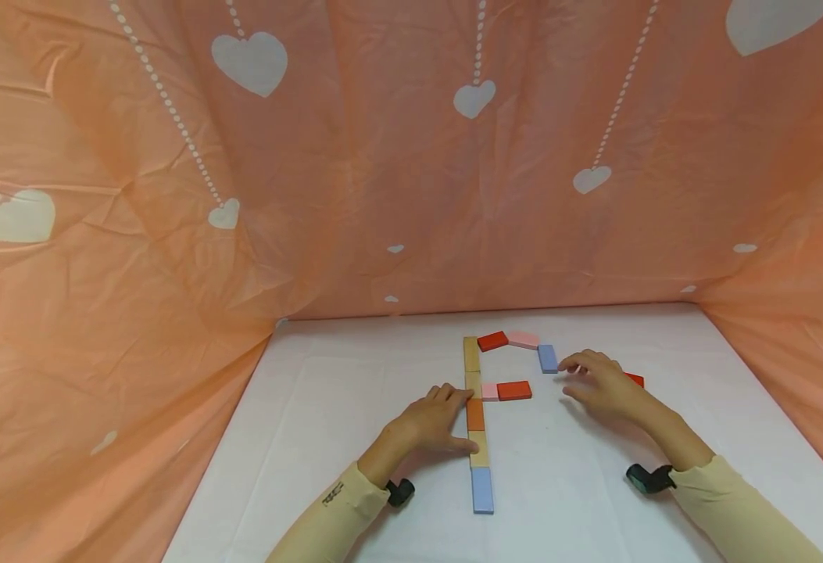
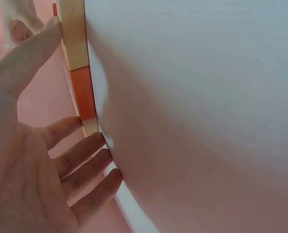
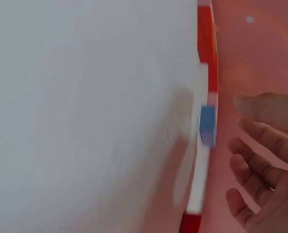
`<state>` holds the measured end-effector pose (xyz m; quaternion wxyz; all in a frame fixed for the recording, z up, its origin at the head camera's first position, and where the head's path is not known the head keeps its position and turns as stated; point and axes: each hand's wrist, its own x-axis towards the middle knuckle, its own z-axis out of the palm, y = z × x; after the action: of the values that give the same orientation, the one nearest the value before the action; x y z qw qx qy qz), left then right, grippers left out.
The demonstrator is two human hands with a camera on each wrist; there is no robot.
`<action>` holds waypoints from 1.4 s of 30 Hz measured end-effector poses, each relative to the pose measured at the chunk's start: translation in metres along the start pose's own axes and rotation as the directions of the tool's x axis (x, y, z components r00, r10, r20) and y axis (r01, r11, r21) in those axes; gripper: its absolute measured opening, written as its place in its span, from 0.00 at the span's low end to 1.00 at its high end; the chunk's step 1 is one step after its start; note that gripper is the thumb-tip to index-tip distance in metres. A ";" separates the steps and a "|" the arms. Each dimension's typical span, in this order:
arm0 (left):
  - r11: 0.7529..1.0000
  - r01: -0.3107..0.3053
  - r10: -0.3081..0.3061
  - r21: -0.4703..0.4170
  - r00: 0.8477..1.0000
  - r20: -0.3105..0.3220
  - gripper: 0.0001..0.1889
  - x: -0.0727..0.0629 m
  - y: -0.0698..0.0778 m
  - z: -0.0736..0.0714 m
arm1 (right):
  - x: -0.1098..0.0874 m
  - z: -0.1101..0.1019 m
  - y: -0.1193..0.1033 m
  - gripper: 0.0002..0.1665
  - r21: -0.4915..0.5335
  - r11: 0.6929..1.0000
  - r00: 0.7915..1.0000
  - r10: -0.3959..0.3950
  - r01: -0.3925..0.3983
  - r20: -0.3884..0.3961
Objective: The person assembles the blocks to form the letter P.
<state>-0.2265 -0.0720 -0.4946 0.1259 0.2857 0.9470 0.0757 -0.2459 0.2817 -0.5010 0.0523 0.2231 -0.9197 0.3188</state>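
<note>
Flat blocks lie end to end in a column on the white table: natural wood [image 1: 471,353] at the far end, an orange block [image 1: 476,415] midway, a blue one [image 1: 482,491] nearest me. My left hand [image 1: 428,422] rests against its left side, fingers spread, thumb touching a wooden block [image 2: 74,36]. From the column's top a red block [image 1: 492,341], a pink one [image 1: 524,339] and a light-blue block [image 1: 548,359] curve rightward. Below them a small pink block [image 1: 490,392] joins a red one [image 1: 514,390]. My right hand [image 1: 601,387] hovers beside the light-blue block, fingers loosely bent, holding nothing.
Another red block [image 1: 634,379] lies partly hidden behind the right hand. The white tabletop [image 1: 341,367] ends at a peach curtain [image 1: 411,172] with white hearts, which hangs behind and along both sides.
</note>
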 end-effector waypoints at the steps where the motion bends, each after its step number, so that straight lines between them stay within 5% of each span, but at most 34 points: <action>1: 1.000 0.000 0.000 0.000 1.000 0.001 0.52 0.000 0.000 0.001 | -0.002 -0.003 0.002 0.19 -0.001 1.000 1.000 -0.003 0.003 -0.015; 19: 1.000 -0.012 0.012 0.016 1.000 0.000 0.51 0.000 -0.002 0.000 | -0.032 -0.030 0.044 0.21 -0.059 0.990 0.989 0.120 -0.125 -0.091; 34: 1.000 -0.009 0.009 0.009 1.000 0.005 0.52 0.001 -0.002 0.000 | -0.031 -0.043 0.057 0.22 -0.142 0.965 0.975 0.222 -0.219 0.007; 42: 1.000 -0.022 0.022 0.015 1.000 0.000 0.51 0.001 -0.002 0.001 | -0.028 -0.043 0.052 0.22 -0.157 0.968 0.980 0.200 -0.195 0.017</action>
<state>-0.2279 -0.0736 -0.4958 0.1225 0.2973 0.9443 0.0699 -0.2457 0.3549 -0.5035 0.0223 0.1308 -0.9600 0.2467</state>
